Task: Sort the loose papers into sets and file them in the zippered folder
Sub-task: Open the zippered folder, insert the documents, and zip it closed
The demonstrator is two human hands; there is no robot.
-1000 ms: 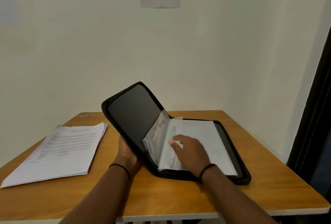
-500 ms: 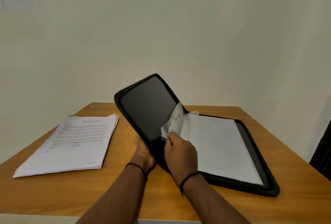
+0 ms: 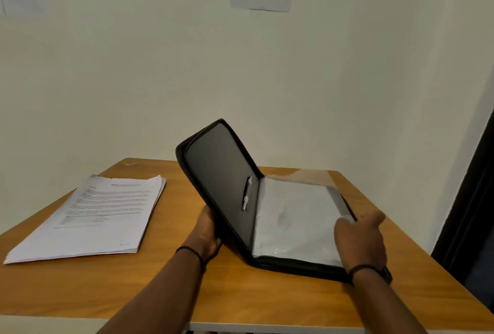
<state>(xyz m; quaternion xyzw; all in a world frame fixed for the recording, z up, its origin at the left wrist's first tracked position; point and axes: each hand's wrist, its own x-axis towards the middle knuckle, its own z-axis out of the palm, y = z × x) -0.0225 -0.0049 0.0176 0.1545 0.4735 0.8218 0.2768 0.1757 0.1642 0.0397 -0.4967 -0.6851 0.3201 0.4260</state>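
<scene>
Open zippered folder [image 3: 224,173] on the table [image 3: 267,299]: the left hand [image 3: 207,229] grips its raised cover from behind, fingers hidden. The right hand [image 3: 359,240] rests flat, fingers relaxed, on the clear sleeves [image 3: 294,216], covering their near corner. The loose papers [image 3: 93,216] lie stacked well apart at left, print illegible.

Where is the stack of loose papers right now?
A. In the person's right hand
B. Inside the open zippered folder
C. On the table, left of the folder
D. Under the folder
C: the stack of loose papers lies flat on the table, apart from the zippered folder.
</scene>
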